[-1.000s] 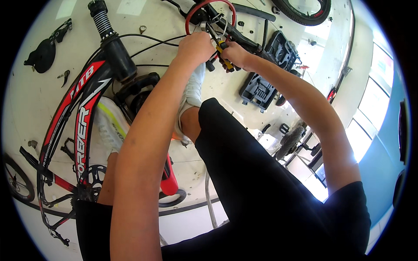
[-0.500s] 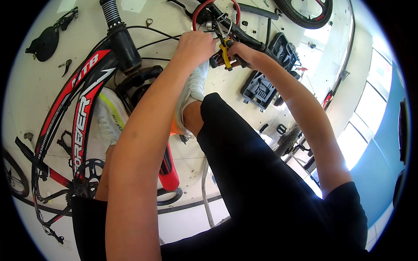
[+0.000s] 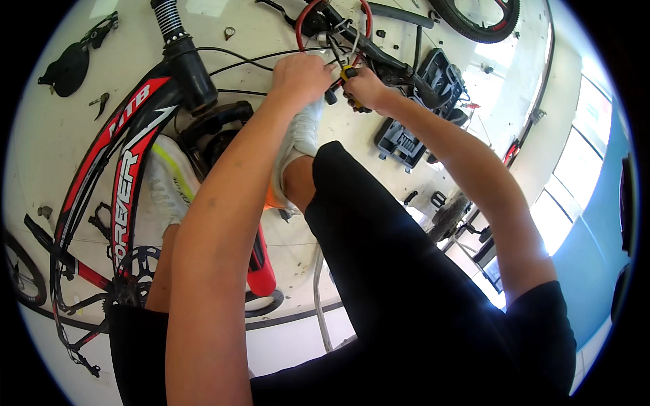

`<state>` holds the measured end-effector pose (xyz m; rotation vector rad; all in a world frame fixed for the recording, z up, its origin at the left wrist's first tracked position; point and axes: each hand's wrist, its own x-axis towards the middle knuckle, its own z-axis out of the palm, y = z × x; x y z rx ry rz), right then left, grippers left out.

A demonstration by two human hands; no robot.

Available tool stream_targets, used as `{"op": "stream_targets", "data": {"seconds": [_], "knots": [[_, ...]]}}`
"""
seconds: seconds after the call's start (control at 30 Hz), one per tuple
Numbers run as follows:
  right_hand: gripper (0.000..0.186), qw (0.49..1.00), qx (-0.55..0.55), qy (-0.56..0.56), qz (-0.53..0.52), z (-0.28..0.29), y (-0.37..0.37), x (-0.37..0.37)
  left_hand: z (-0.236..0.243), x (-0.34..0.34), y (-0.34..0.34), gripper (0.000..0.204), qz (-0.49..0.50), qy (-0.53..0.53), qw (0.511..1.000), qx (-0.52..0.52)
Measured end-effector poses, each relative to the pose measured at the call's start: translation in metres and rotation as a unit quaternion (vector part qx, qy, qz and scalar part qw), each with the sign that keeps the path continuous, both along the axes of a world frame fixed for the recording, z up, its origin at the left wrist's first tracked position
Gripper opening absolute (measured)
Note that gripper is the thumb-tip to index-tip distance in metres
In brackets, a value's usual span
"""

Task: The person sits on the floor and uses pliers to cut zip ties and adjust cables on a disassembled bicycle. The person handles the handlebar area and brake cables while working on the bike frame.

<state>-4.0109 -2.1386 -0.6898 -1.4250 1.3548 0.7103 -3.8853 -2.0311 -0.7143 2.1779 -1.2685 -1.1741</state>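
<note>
Two bare grips, close together above a pale floor (image 3: 51, 155) strewn with bicycle parts. Clenched around the yellow-and-black handles of a pair of pliers (image 3: 349, 72): the right grip (image 3: 365, 88), with the tool's nose angled up among fittings beside a black bar (image 3: 380, 54), apparently a handlebar. Just to the left, knuckles uppermost: the left grip (image 3: 301, 78), fingertips mostly hidden; impossible to tell whether released or pinching something. Near both, at the top of the view, a red cable loop (image 3: 298, 34) and a black brake lever (image 3: 313, 24); from the left, thin black cables (image 3: 254, 60) leading toward the left grip.

By appearances, a job partway along: black bar away from the red-and-black frame (image 3: 128, 203), one wheel (image 3: 482, 34) lying loose at upper right, tool case (image 3: 405, 143) spread open beyond the right grip. Stripping down or building up: not clear. Seemingly unfinished: the work at the pliers' nose, its result too small to make out. Also left, in all likelihood: dealing with loose pieces on the floor, among them a pedal (image 3: 439, 199) and a small ring (image 3: 229, 32).
</note>
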Motion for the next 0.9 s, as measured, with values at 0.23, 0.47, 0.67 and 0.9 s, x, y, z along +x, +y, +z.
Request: {"op": "stream_targets", "data": {"seconds": [0.23, 0.47, 0.67, 0.9], "knots": [[0.029, 0.985, -0.139, -0.002, 0.100, -0.009, 0.020, -0.002, 0.004, -0.007, -0.004, 0.051, 0.141, 0.108, 0.974, 0.143], [0.036, 0.948, -0.250, 0.060, 0.190, -0.015, 0.042, -0.001, 0.006, -0.029, -0.005, 0.043, 0.310, 0.227, 0.893, 0.234], [0.033, 0.970, -0.176, 0.029, 0.163, -0.023, 0.021, -0.005, 0.026, 0.014, -0.001, 0.030, 0.029, 0.057, 0.994, 0.093], [0.023, 0.982, -0.146, 0.028, 0.116, -0.017, 0.005, -0.004, 0.027, 0.040, -0.024, 0.028, 0.039, -0.114, 0.979, -0.164]]}}
